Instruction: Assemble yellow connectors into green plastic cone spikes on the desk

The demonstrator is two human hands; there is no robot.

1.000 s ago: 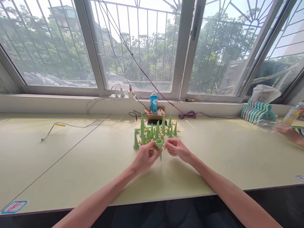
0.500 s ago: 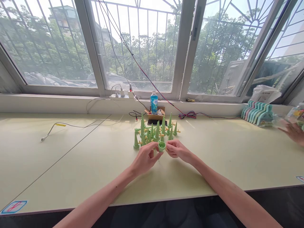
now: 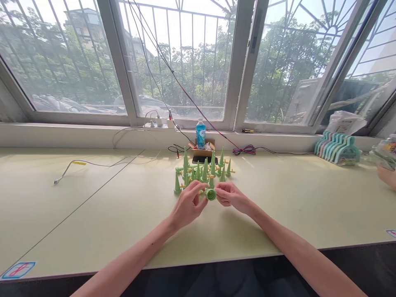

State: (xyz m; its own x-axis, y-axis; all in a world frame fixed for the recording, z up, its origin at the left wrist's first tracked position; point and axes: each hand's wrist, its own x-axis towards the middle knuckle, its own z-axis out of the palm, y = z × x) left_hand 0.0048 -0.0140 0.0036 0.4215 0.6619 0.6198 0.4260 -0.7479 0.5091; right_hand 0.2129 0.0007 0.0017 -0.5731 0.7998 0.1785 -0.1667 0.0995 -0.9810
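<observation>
My left hand [image 3: 187,204] and my right hand [image 3: 230,194] meet over the pale green table [image 3: 123,214], both pinched on one green plastic cone [image 3: 211,194]. The cone's open round end faces me and its point is hidden behind it. Just beyond my fingers stands a cluster of green cones [image 3: 201,171], upright on their wide ends, with small yellow pieces sticking out between them.
A water bottle [image 3: 200,134], a small cardboard box [image 3: 202,152] and a dark phone sit behind the cluster. Cables run along the sill. A rack of pastel hangers [image 3: 337,145] stands at far right, where another person's hand [image 3: 386,176] holds a clear bag.
The cone in my hands has tipped from point-down to open end facing me and moved slightly away. The other person's hand at far right has drawn back toward the edge.
</observation>
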